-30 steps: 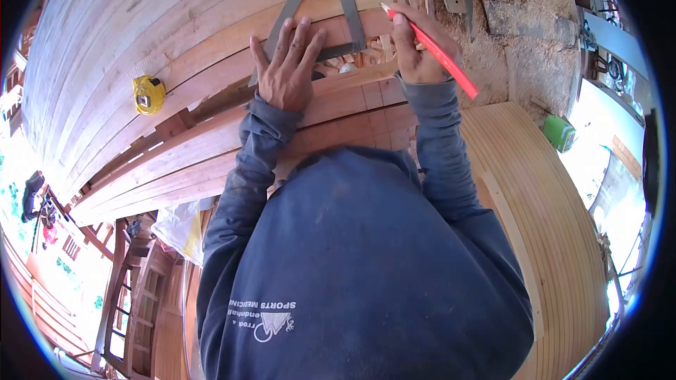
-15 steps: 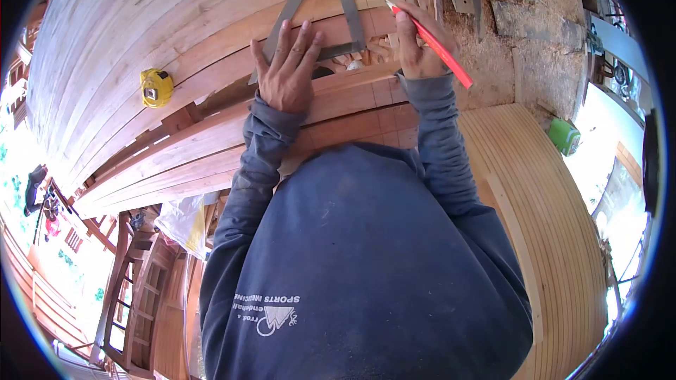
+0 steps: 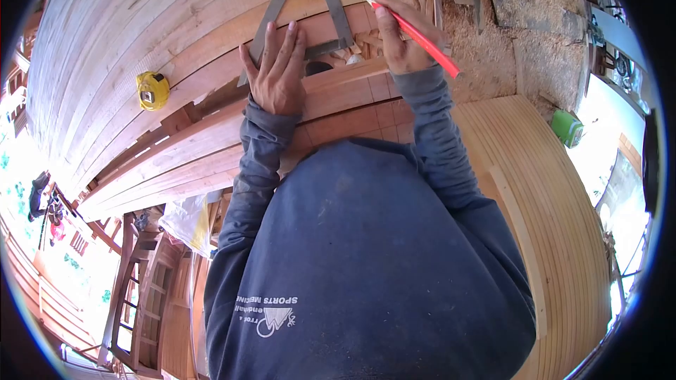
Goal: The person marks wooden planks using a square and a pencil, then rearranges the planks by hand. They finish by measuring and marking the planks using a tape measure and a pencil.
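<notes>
Resting on the near leg of a grey metal triangular square, my left hand lies with its fingers spread. The square sits across several long wooden boards. My right hand holds a red pencil, its pale sharpened tip pointing up and left, just right of the square's other leg. Thin marked lines cross the boards near my sleeves. Wood chips show below the square, partly hidden by a board's edge.
A yellow tape measure lies on the boards at the left. Sawdust and offcuts cover the ground at the upper right. A lined wooden panel and a green object are at the right. A wooden frame stands lower left.
My right hand has moved left and slightly up with the pencil. The square and my left hand sit slightly farther left in view.
</notes>
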{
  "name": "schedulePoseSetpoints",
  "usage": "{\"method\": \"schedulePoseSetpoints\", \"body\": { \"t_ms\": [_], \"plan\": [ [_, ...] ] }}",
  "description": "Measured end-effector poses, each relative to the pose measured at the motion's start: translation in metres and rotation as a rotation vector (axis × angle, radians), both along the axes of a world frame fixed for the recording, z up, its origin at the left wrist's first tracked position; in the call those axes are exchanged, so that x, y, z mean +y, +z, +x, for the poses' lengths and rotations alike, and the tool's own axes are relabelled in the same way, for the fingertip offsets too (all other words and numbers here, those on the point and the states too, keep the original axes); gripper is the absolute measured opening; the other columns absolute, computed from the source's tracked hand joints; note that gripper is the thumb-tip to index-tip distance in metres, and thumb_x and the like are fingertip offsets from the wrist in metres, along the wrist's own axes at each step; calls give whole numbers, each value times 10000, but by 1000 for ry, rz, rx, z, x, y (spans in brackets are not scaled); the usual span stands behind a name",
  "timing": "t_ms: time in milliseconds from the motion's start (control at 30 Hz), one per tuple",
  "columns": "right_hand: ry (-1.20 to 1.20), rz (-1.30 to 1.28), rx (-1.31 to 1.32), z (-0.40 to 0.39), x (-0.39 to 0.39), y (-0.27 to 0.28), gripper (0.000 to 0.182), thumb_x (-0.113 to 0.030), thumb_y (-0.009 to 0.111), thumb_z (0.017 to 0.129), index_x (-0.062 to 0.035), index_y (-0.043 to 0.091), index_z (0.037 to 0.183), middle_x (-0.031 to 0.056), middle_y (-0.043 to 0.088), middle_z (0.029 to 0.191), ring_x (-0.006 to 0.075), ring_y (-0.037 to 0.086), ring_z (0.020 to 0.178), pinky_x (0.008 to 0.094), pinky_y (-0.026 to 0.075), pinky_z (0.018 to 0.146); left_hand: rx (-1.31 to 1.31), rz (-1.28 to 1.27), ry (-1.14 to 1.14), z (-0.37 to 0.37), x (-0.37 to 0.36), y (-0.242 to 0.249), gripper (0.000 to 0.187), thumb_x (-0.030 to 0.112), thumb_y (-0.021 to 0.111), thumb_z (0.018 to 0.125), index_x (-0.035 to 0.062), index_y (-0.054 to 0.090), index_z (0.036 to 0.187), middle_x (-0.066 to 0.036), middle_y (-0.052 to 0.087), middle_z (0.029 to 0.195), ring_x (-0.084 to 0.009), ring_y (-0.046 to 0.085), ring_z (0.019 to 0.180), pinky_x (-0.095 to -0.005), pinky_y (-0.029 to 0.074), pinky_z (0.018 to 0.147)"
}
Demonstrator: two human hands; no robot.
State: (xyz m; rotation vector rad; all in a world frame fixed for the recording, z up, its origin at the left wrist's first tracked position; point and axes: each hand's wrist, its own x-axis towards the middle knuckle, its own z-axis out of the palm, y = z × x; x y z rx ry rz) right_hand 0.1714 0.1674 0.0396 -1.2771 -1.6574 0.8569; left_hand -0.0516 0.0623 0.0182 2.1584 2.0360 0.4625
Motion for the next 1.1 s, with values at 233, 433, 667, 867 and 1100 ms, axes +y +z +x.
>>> {"method": "schedulePoseSetpoints", "body": {
  "t_ms": [233, 433, 667, 867, 1100],
  "plan": [
    [32, 40, -30, -8, -1, -1, 160, -82, 707, 984, -4, 757, 1114, 161, 765, 961, 258, 761, 844, 329, 596, 734, 8, 15, 4, 0, 0, -1, 529, 130, 691, 904, 163, 665, 1431, 27, 599, 1542, -257, 459, 1518, -642, 128, 1254],
    [68, 58, -48, -16, 1, -4, 170, -107, 706, 994, -15, 748, 1131, 151, 765, 957, 249, 754, 831, 341, 592, 724, 53, 12, 10, -1, 0, -1, 551, 173, 742, 874, 202, 676, 1420, 59, 619, 1515, -247, 478, 1503, -600, 126, 1261],
    [70, 51, -65, -16, 4, -12, 174, -118, 700, 1001, -21, 748, 1138, 149, 763, 957, 251, 753, 824, 345, 592, 726, 17, 6, 7, -4, -2, -1, 552, 180, 733, 890, 245, 669, 1434, 78, 623, 1508, -244, 490, 1495, -593, 122, 1260],
    [74, -8, -57, -16, 3, -4, 177, -124, 704, 1001, -27, 754, 1141, 155, 765, 958, 259, 755, 828, 344, 592, 727, 49, 0, 8, -4, -2, -4, 548, 187, 727, 906, 265, 663, 1445, 88, 624, 1508, -242, 489, 1496, -601, 112, 1263],
    [62, 10, -79, -16, 5, -8, 182, -142, 714, 997, -27, 760, 1130, 157, 769, 970, 265, 757, 851, 351, 593, 732, 72, -4, 15, -3, -2, -5, 533, 199, 721, 917, 277, 664, 1442, 98, 623, 1507, -234, 482, 1500, -604, 103, 1267]
  ]
}}
